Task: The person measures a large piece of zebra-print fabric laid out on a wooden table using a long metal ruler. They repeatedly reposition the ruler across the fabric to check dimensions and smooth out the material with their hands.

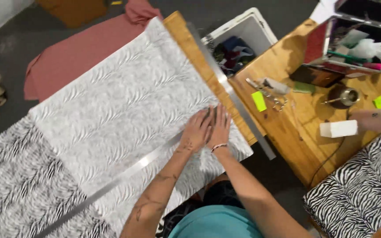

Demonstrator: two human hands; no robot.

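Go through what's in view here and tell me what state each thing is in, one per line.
Left hand: flat on the fabric, fingers spread.
Right hand: flat beside it, holding nothing.
Zebra-print fabric: spread flat over the table.
Long metal ruler: lying across the fabric.
White bin: open, cloth scraps inside.
Red case: lid open.

Matt zebra-print cloth (111,110), shiny metal ruler (124,172), varnished wood table (287,128).

Fabric (124,101): white-grey zebra stripe. Ruler (124,174): silver. Cloth (67,57), far left: dusty pink. Table (287,128): honey-brown wood. Cushion (358,189), near right: black-white zebra. Block (338,128): white. Notes (258,100): lime green.
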